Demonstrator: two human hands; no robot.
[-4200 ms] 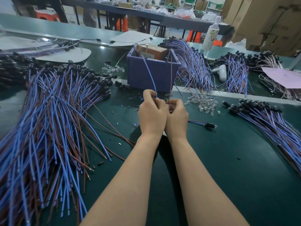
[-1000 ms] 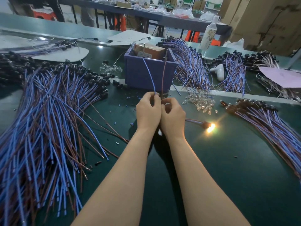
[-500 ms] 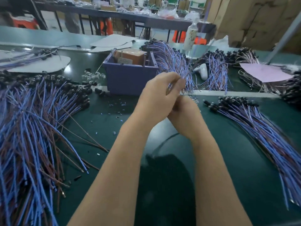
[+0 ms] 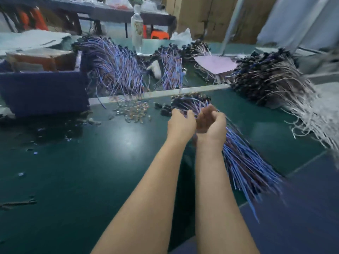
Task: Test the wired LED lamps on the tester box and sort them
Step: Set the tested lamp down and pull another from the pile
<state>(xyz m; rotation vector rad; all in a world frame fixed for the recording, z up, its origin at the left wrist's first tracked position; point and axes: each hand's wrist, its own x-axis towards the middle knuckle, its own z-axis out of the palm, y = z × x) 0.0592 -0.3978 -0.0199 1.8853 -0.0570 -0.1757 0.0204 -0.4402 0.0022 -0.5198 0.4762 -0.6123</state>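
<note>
The whole view is motion-blurred. My left hand [image 4: 180,123] and my right hand [image 4: 211,123] hover side by side over the black-headed end of a pile of blue and brown wired LED lamps [image 4: 244,162] on the right of the green table. Both hands have curled fingers. The blur hides whether either one holds a lamp. The purple tester box [image 4: 42,92], with a brown carton [image 4: 42,59] inside it, stands at the far left, well away from both hands.
Loose clear LEDs [image 4: 134,110] lie between the box and my hands. Behind a white strip sit more blue-wired piles [image 4: 117,68], a white-wired pile [image 4: 275,83], a pink sheet [image 4: 214,65] and a bottle [image 4: 137,28]. The table edge [image 4: 302,165] runs along the right.
A lamp lit at the tester leads a second ago. Since then both hands have swung right, away from the box to the right-hand pile, and my view turned right with them.
</note>
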